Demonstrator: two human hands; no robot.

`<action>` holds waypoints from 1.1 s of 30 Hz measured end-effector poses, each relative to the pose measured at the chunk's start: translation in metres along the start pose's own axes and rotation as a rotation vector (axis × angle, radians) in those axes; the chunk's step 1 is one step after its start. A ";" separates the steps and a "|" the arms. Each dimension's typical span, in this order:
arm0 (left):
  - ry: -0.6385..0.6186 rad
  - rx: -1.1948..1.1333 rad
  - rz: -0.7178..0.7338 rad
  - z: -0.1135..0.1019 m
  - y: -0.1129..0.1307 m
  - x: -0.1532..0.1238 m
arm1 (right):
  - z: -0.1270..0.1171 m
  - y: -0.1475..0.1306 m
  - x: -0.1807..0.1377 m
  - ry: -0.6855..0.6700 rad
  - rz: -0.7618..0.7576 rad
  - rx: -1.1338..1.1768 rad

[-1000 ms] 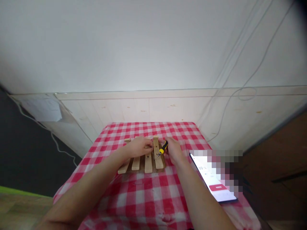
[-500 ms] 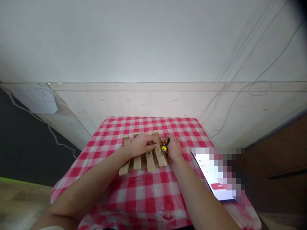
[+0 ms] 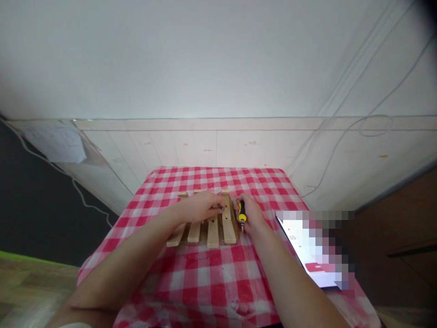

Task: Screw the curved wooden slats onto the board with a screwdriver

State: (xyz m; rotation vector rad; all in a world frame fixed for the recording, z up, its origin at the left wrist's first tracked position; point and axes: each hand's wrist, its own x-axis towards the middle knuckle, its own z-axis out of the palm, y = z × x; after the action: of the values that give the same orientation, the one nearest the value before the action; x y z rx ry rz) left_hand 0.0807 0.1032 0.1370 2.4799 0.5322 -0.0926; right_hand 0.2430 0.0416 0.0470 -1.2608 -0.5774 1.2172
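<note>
A slatted wooden piece [image 3: 213, 234] with several pale slats lies on the checked cloth; small dark holes show in its right-hand slats. Over its middle is my left hand [image 3: 201, 207], thumb and forefinger pinched on a tiny dark metal bit that looks like a screw [image 3: 222, 208], close to the rightmost slat. At the right edge of the wood, my right hand [image 3: 253, 213] is closed around a yellow and black screwdriver [image 3: 242, 213], its tip pointing down toward me. My left hand and forearm cover part of the left slats.
A red and white checked tablecloth [image 3: 205, 282] covers the table. To the right lies a tablet-like device [image 3: 307, 255] with a lit, partly blurred screen. Behind the table is a pale wall [image 3: 191, 148], with a loose cable [image 3: 336, 150] on the right.
The screwdriver has swung from pointing down-left over the right slat to pointing down beside it. The slatted piece has turned slightly; my left hand keeps its pinch.
</note>
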 end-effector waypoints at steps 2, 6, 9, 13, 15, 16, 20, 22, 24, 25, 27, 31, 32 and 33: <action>-0.018 0.095 0.027 -0.007 0.006 0.001 | 0.002 -0.006 -0.005 -0.010 0.060 0.049; 0.086 0.266 0.004 -0.009 0.006 0.012 | 0.005 -0.015 -0.011 -0.034 0.174 0.127; 0.072 0.329 -0.024 -0.005 0.003 0.018 | 0.005 -0.018 -0.013 -0.043 0.225 0.153; 0.028 0.334 0.002 -0.005 0.001 0.019 | 0.005 -0.021 -0.015 -0.064 0.264 0.157; 0.035 0.324 0.022 -0.003 -0.001 0.020 | 0.005 -0.022 -0.017 -0.067 0.273 0.154; 0.050 0.342 0.030 -0.002 -0.002 0.020 | 0.005 -0.022 -0.017 -0.065 0.273 0.153; 0.136 0.456 0.036 0.009 -0.009 0.024 | 0.005 -0.022 -0.017 -0.059 0.265 0.152; 0.162 0.443 0.023 0.013 -0.010 0.025 | 0.004 -0.021 -0.016 -0.062 0.264 0.145; 0.184 0.420 0.014 0.015 -0.010 0.025 | 0.004 -0.021 -0.015 -0.066 0.262 0.133; 0.189 0.417 0.007 0.016 -0.009 0.024 | 0.004 -0.020 -0.015 -0.068 0.261 0.125; 0.180 0.428 -0.013 0.016 -0.007 0.024 | 0.004 -0.020 -0.014 -0.068 0.256 0.108; 0.165 0.458 -0.049 0.018 -0.007 0.026 | 0.003 -0.021 -0.015 -0.064 0.233 0.080; 0.169 0.461 -0.048 0.019 -0.008 0.026 | 0.003 -0.020 -0.015 -0.065 0.226 0.071; 0.175 0.463 -0.046 0.020 -0.009 0.027 | 0.003 -0.020 -0.014 -0.066 0.220 0.059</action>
State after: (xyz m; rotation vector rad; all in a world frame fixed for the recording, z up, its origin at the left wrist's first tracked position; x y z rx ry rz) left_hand 0.1027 0.1078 0.1109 2.9451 0.7069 -0.0173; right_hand 0.2431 0.0328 0.0697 -1.2621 -0.4550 1.4533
